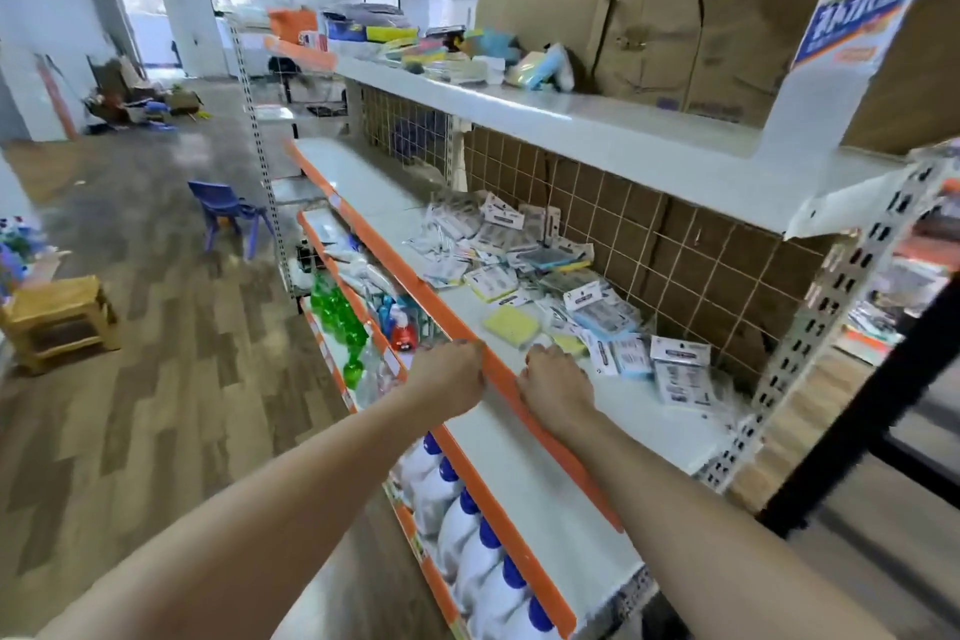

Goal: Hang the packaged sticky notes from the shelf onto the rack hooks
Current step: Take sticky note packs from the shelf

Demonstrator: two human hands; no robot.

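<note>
Sticky-note packs (524,270) lie heaped toward the shelf's (545,483) back edge, just beyond our right hand (556,387); both hands, left (452,377) included, have fingers curled, gripping nothing we can see.

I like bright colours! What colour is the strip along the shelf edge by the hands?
Orange shelf edge strip, head view.

Painted metal, clear wrap and raw cardboard

The shelf (524,457) looks like smooth white-painted metal with a glossy orange edge strip (519,390); the packaged sticky notes (602,314) shine in clear plastic, the boxes (649,21) are matt brown cardboard, the floor (171,327) wood-look.
</note>
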